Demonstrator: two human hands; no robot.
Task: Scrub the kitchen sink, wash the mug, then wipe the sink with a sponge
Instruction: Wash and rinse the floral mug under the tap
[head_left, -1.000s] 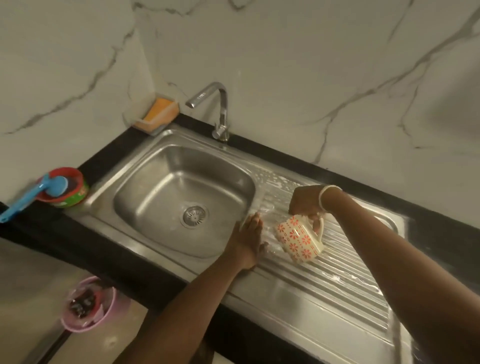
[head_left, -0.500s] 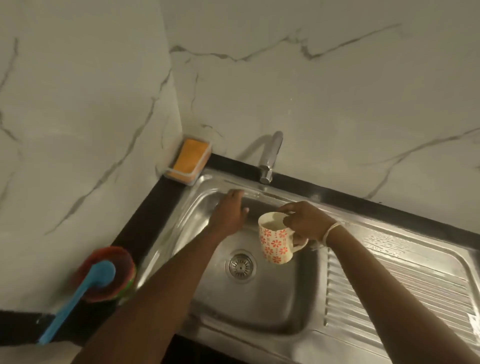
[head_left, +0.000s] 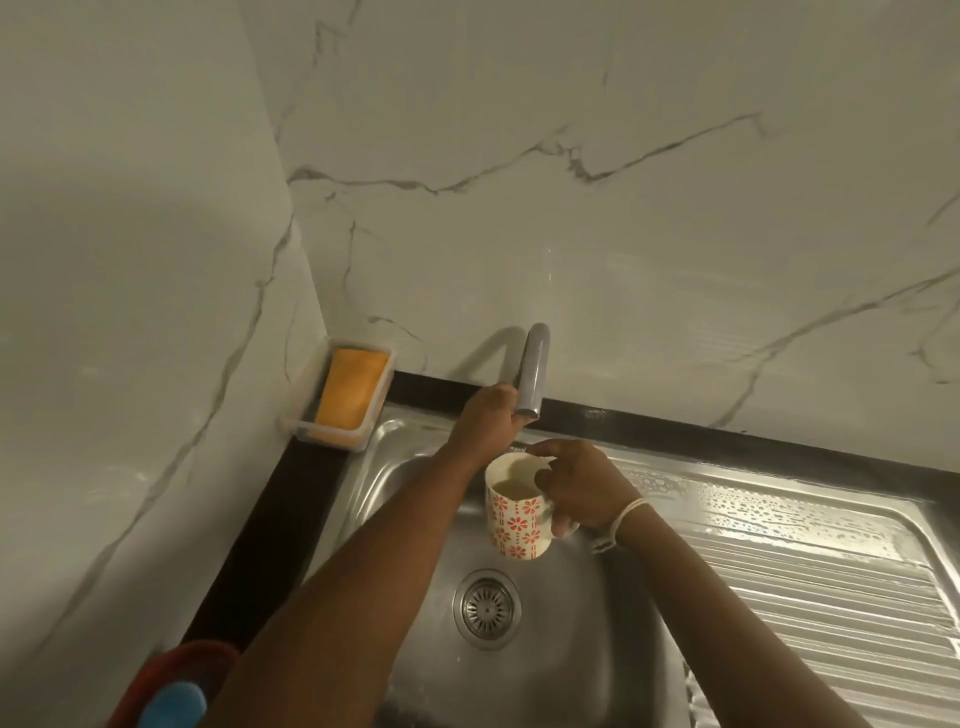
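Note:
A cream mug (head_left: 515, 512) with red flowers hangs upright over the steel sink basin (head_left: 566, 670), above the drain (head_left: 487, 608). My right hand (head_left: 576, 486) grips it by the handle side, thumb near the rim. My left hand (head_left: 488, 420) reaches to the base of the chrome tap (head_left: 534, 370), fingers curled at it; the handle itself is hidden under the hand. Some liquid shows inside the mug. An orange sponge (head_left: 350, 387) lies in a clear holder in the back left corner.
The ribbed drainboard (head_left: 810, 561) on the right is wet and soapy. A red bowl (head_left: 176, 670) with a blue-handled brush (head_left: 174, 704) sits on the black counter at the lower left. Marble walls close in behind and to the left.
My left hand has moved from the sink's back rim up to the tap base. The mug has shifted slightly toward the tap, and the view has moved in closer.

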